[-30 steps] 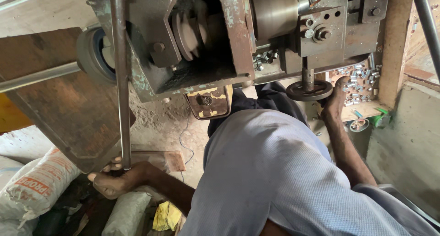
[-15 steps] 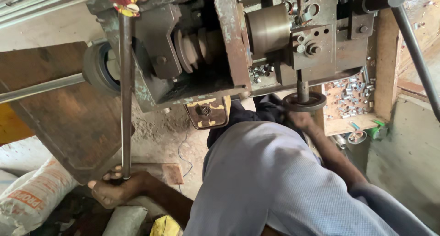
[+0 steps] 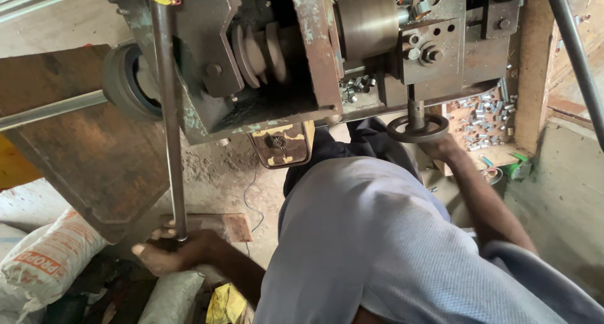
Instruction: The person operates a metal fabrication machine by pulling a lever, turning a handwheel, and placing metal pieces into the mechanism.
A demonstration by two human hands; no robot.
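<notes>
Since the earlier frame the right hand has moved from beneath the small round black handwheel to its rim, fingers curled on it; the view has shifted slightly. The left hand remains clenched around the lower end of the long grey steel lever rod, which stands upright against the worn green cast-iron machine. Small bright cylindrical metal pieces lie heaped on the wooden tray behind. Judged: machining cycle under way; pile indicates many pieces done, number remaining indeterminable.
</notes>
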